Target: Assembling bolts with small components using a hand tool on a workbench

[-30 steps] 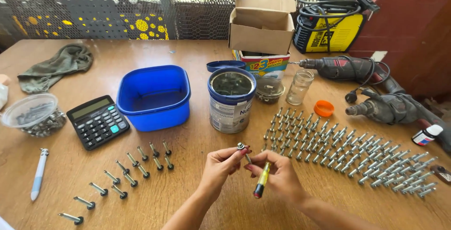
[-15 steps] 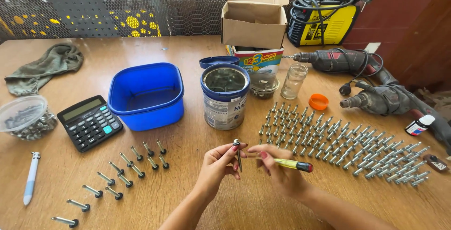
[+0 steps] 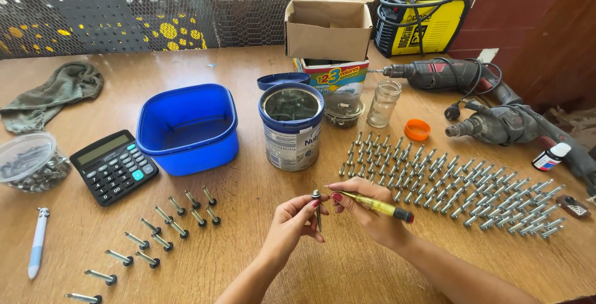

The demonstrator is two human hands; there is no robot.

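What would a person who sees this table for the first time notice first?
Probably the large field of grey anchor bolts laid in neat rows on the right half of the wooden table. Next comes the bright blue tub left of centre, beside the open metal tin. In front, the left hand holds one bolt upright while the right hand holds a yellow screwdriver close to it.

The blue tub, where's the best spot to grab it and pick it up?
Probably by the rim. The blue tub stands upright and open, and its thick lip juts out past the walls. Come down from above and hook fingers under the lip on its left and right sides; the calculator and tin stand apart from it.
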